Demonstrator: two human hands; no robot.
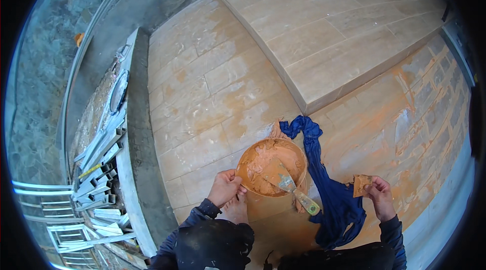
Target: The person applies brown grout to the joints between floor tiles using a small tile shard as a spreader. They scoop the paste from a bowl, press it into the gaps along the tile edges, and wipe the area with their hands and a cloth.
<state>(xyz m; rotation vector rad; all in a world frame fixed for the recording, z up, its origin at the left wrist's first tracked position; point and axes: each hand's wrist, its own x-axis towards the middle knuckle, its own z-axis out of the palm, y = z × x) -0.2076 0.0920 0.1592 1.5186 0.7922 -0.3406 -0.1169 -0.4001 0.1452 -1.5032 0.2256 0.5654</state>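
A round bowl (242, 157) of orange-pink grout paste (260, 161) stands on the tiled floor just in front of me. My left hand (225, 189) pinches its near left rim between thumb and fingers. A putty knife (286, 184) rests in the bowl, its blade in the paste and its handle leaning out over the near right rim. Off to the right, my right hand (380, 196) is closed on a small flat square piece (361, 185) smeared with orange paste; its material cannot be made out. Between bowl and right hand lies a crumpled dark blue cloth (334, 209).
A raised tiled step (324, 42) has its corner just beyond the cloth. Orange smears cover the floor tiles (400, 118) at right. A low wall (136, 143) runs along the left, with metal profiles (104, 169) piled behind it. My bare foot (235, 213) is beside the bowl.
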